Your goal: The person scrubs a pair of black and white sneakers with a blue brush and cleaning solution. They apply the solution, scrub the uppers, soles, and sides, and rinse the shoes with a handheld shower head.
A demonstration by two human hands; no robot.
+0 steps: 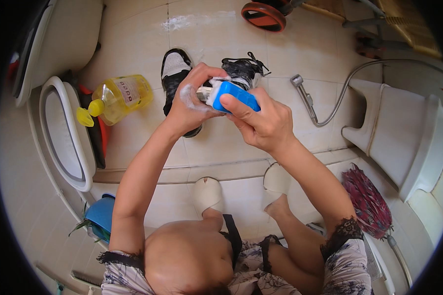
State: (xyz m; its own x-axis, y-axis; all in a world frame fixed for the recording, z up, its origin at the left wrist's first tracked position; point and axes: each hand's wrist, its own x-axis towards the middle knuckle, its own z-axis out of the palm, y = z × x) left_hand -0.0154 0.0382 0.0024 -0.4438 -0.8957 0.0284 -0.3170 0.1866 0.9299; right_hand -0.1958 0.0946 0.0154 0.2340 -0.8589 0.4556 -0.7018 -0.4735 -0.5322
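Note:
My right hand [264, 120] grips a blue scrubbing brush [234, 96], thumb on top, its bristles covered in white foam. My left hand [192, 99], foamy on its palm and fingers, is curled around a pale and dark item [204, 93] against the bristles; the hands and brush mostly hide it, so its kind cannot be told. Behind the left hand a black and white sneaker [175, 65] rests on the wet tiles. A second black sneaker with loose laces [243, 68] lies beyond the brush, partly covered by it.
A yellow bottle of liquid detergent [127, 94] is at the left, near a white-rimmed basin [64, 136]. On the right lie a metal handheld sprayer [304, 96] with its hose, a white plastic stool [398, 129] and a dark red folded umbrella [369, 202]. A low tiled ledge [236, 171] crosses before my slippers.

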